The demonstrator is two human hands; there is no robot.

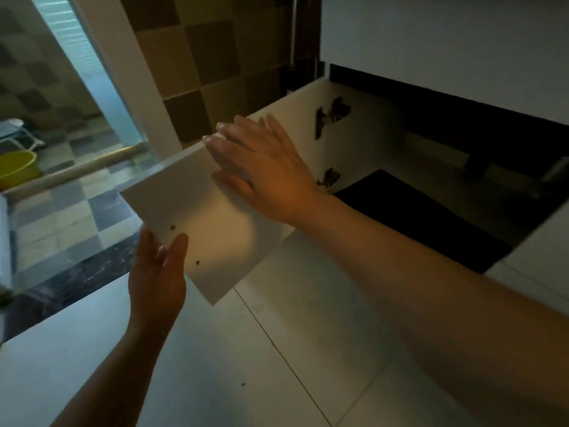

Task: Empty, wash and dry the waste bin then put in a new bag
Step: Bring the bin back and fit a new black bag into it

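Far to the left, beyond a glass partition (89, 66), a yellow tub (17, 167) is sitting on the checkered bathroom floor, well apart from the action. Nearer, the left hand (157, 272) is pinching the lower corner of a white cabinet door (197, 217), thumb lying over the inner face and the other digits hidden behind it; that grip is narrow and holding the panel, probably to steady it. Just right of that, the right hand (261, 171) is lying flat against the same door with straight fingers (221, 140) reaching to its top edge, a wide, relaxed grip that is holding nothing, most likely guiding the door's swing. Two hinges (331, 118) are showing further right, where the door is meeting the cabinet. Beyond them the cabinet opening (431, 208) is gaping dark; whether the waste bin is standing inside cannot be told, and it is appearing nowhere else. Open white floor tiles (277, 365) are leaving free room below the door, while the tiled wall (200, 57) behind is limiting how far it can swing.
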